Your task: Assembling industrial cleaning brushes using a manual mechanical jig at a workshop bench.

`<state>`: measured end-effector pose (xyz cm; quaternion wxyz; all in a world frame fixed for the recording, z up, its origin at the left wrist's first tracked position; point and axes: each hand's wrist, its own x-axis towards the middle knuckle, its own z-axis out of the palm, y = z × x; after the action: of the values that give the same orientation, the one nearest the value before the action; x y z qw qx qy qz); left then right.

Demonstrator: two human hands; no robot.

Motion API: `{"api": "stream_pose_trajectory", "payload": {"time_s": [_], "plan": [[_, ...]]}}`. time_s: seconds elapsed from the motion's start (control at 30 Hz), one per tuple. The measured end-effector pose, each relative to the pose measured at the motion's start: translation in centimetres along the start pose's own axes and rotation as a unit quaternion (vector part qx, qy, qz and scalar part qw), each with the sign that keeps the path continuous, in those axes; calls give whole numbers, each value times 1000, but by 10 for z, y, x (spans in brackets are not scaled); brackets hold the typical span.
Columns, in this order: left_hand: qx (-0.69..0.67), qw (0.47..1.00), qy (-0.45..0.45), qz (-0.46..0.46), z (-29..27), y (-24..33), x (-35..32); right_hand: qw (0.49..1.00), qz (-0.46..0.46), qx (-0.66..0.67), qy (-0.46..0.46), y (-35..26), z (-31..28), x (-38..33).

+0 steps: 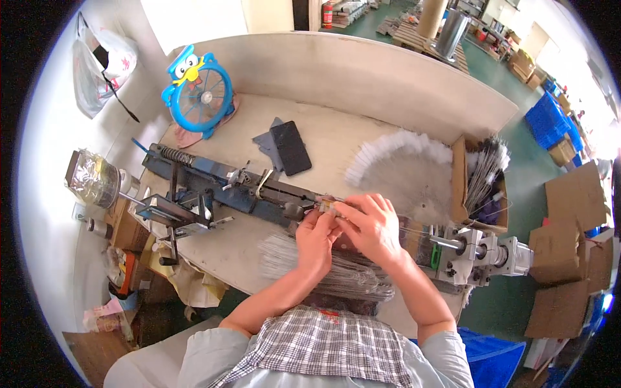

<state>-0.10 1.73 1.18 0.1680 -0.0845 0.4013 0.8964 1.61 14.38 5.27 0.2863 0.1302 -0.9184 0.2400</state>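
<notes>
My left hand (315,244) and my right hand (372,227) meet over the middle of a long metal bench fixture (270,193). Both hands have their fingers pinched together at a small part at the fixture's end. The fingers mostly hide this part, so I cannot tell its kind. Just left of my left hand sits a rounded metal knob (293,211). Below both hands a bundle of thin grey wires (343,278) lies along the near edge of the table.
A motor unit with a shaft (482,251) stands at the right. Fanned white-tipped wires (401,171) lie beyond my right hand, beside a cardboard box (460,181) of wires. Farther back are a black phone (291,149) and a blue fan (200,97). A crank (169,258) juts out at the left.
</notes>
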Motion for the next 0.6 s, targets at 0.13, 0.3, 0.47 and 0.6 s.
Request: {"api": "stream_pose_trajectory", "payload": {"time_s": [0.13, 0.3, 0.47, 0.6], "plan": [[-36, 999, 7, -9, 0, 1, 1, 1000, 1, -2, -16, 1, 4, 0], [-70, 997, 1, -33, 1, 2, -2, 999, 13, -14, -27, 0, -1, -2], [-95, 994, 22, -46, 0, 6, -2, 1000, 16, 11, -14, -5, -3, -2], [-67, 997, -3, -24, -3, -2, 0, 1000, 15, -5, -13, -1, 0, -6]]}}
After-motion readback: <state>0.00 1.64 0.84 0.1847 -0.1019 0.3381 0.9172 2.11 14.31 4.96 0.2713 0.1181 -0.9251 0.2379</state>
